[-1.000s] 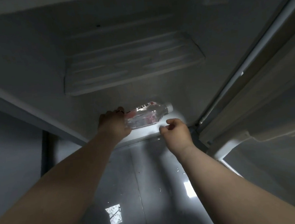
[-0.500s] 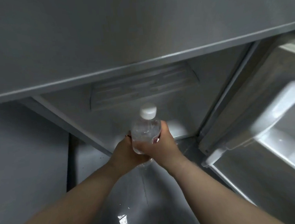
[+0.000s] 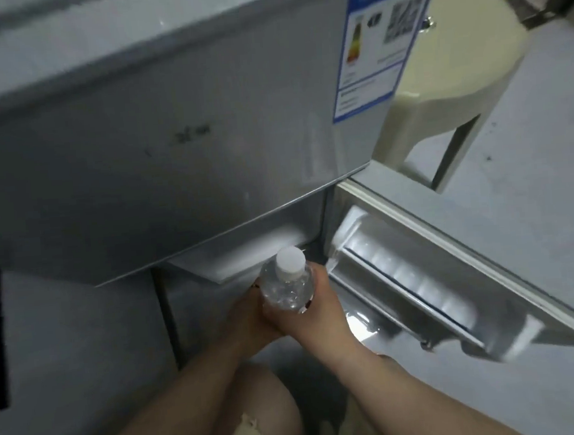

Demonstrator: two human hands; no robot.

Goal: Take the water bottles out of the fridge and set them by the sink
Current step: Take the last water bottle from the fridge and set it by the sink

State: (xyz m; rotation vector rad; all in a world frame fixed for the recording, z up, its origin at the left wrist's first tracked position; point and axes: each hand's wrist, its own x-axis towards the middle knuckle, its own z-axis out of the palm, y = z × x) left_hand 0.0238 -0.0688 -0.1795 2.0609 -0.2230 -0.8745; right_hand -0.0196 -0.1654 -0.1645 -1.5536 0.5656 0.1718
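Note:
A clear water bottle (image 3: 288, 287) with a white cap stands upright in both my hands, just outside the open lower compartment of the grey fridge (image 3: 170, 151). My right hand (image 3: 315, 309) wraps the bottle's right side. My left hand (image 3: 247, 318) grips it from the left and below, partly hidden behind the right hand. The bottle's lower half is covered by my fingers. No other bottle shows.
The open fridge door (image 3: 454, 272) with its white shelf swings out to the right. A cream plastic stool (image 3: 439, 78) stands behind it. A blue energy label (image 3: 381, 38) is on the upper fridge door. My knees are below, over a grey floor.
The bottle went from lying on the fridge floor to upright in both hands, and has come out of the compartment. My view has pulled back and up.

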